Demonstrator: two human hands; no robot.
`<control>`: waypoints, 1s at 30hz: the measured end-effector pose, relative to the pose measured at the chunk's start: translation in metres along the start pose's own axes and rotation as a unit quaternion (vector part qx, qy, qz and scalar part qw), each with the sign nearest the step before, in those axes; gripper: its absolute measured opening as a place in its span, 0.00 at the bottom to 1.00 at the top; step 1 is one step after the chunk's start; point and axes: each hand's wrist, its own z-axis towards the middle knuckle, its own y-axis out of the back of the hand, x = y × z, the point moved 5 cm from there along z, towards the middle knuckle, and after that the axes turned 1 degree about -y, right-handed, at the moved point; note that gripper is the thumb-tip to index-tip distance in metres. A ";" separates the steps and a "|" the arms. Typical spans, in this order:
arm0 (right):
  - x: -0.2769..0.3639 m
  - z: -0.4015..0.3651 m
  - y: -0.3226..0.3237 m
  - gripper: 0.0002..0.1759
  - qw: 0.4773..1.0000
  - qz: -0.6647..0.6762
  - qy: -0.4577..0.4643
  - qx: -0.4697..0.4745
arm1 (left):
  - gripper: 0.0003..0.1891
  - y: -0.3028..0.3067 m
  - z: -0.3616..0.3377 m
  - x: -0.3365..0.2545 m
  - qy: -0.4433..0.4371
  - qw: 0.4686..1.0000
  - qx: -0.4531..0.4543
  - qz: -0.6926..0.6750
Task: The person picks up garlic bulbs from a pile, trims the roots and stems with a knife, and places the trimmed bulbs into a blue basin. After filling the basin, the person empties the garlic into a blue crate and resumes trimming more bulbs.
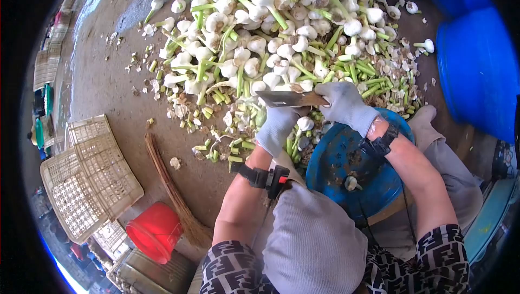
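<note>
My right hand, in a pale work glove, grips the wooden handle of a knife. Its broad blade points left, across and above my left hand. That gloved left hand is closed, with its fingers mostly hidden under the blade, so what they hold does not show. One garlic bulb lies just right of it. Beyond both hands spreads a big heap of garlic with green stems. Below my right wrist sits a round blue basin, dirty inside, with a single bulb in it.
Cut stem pieces and papery skins litter the floor around the heap. To the right stands a large blue tub. On the left are a plastic crate, a red bucket and a straw broom. Grey ribbed cloth fills the near foreground.
</note>
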 end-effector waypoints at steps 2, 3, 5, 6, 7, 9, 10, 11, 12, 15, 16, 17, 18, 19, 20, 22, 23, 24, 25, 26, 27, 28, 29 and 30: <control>-0.003 -0.002 0.001 0.07 1.000 0.006 0.018 -0.020 | 0.13 -0.008 -0.005 0.004 0.127 0.978 -0.021 -0.162; -0.004 -0.004 0.002 0.06 0.999 0.010 0.026 -0.031 | 0.14 -0.006 -0.005 -0.004 0.035 0.997 -0.026 -0.071; -0.007 -0.005 0.000 0.06 0.998 0.025 0.037 -0.048 | 0.15 -0.010 -0.007 0.005 0.043 0.991 -0.062 -0.107; -0.008 -0.005 0.001 0.06 0.997 0.032 0.042 -0.054 | 0.16 -0.009 -0.008 0.005 0.044 0.990 -0.076 -0.111; -0.009 -0.005 0.001 0.08 0.998 0.004 0.050 -0.037 | 0.17 -0.008 -0.008 0.006 0.045 0.988 -0.091 -0.114; -0.035 0.001 -0.003 0.11 0.995 -0.039 -0.096 0.016 | 0.17 0.006 -0.012 -0.012 0.071 0.985 -0.119 -0.103; -0.050 0.004 -0.006 0.13 0.983 -0.058 -0.168 0.043 | 0.17 0.022 -0.016 -0.035 0.096 0.983 -0.131 -0.088; -0.084 0.001 0.003 0.14 0.964 -0.008 -0.265 -0.008 | 0.17 0.040 -0.025 -0.066 0.073 0.985 -0.153 -0.005; -0.119 -0.007 0.010 0.16 0.933 0.042 -0.354 -0.056 | 0.19 0.052 -0.030 -0.063 -0.023 0.992 -0.116 0.034; -0.076 -0.011 0.014 0.17 0.822 0.466 -0.324 -0.046 | 0.25 0.057 -0.018 -0.081 -0.017 0.977 -0.205 -0.049; -0.046 0.001 0.015 0.14 0.746 0.613 -0.257 -0.038 | 0.28 0.046 -0.001 -0.087 -0.027 0.986 -0.163 -0.024; -0.028 0.016 0.009 0.13 0.670 0.701 -0.238 -0.058 | 0.28 0.038 0.010 -0.094 -0.094 0.986 -0.110 0.082; -0.016 0.020 0.000 0.13 0.581 0.779 -0.223 -0.071 | 0.28 0.028 0.014 -0.095 -0.151 0.969 -0.054 0.186; -0.016 0.015 -0.002 0.13 0.593 0.769 -0.237 -0.031 | 0.27 0.030 0.017 -0.095 -0.159 0.971 -0.036 0.173; -0.020 0.015 0.000 0.13 0.635 0.742 -0.214 -0.028 | 0.21 0.039 0.015 -0.090 -0.170 0.960 -0.108 0.193; -0.020 0.012 0.003 0.14 0.710 0.683 -0.171 -0.022 | 0.17 0.051 -0.001 -0.068 0.019 0.967 -0.252 -0.011; -0.020 0.009 0.004 0.14 0.724 0.666 -0.176 -0.045 | 0.18 0.041 -0.006 -0.052 0.174 0.952 -0.186 -0.168; -0.018 0.009 0.005 0.13 0.783 0.597 -0.174 -0.007 | 0.20 0.017 -0.009 -0.021 0.291 0.831 -0.169 -0.444; -0.016 0.011 0.006 0.13 0.836 0.521 -0.168 0.034 | 0.21 0.001 -0.009 -0.022 0.308 0.771 -0.069 -0.553; -0.017 0.014 0.005 0.12 0.880 0.440 -0.159 0.074 | 0.22 -0.013 -0.010 -0.028 0.315 0.693 0.032 -0.648; -0.022 0.019 -0.006 0.11 0.884 0.442 -0.125 0.090 | 0.19 -0.022 -0.007 -0.012 0.305 0.702 0.034 -0.642; -0.027 0.021 -0.006 0.12 0.906 0.391 -0.127 0.101 | 0.17 -0.013 -0.001 -0.009 0.205 0.850 0.048 -0.483; -0.033 0.022 -0.006 0.12 0.924 0.340 -0.129 0.113 | 0.16 -0.004 0.002 -0.010 0.095 0.948 0.059 -0.297; -0.040 0.023 -0.005 0.13 0.940 0.289 -0.132 0.124 | 0.13 -0.004 0.001 -0.017 0.171 0.937 0.055 -0.300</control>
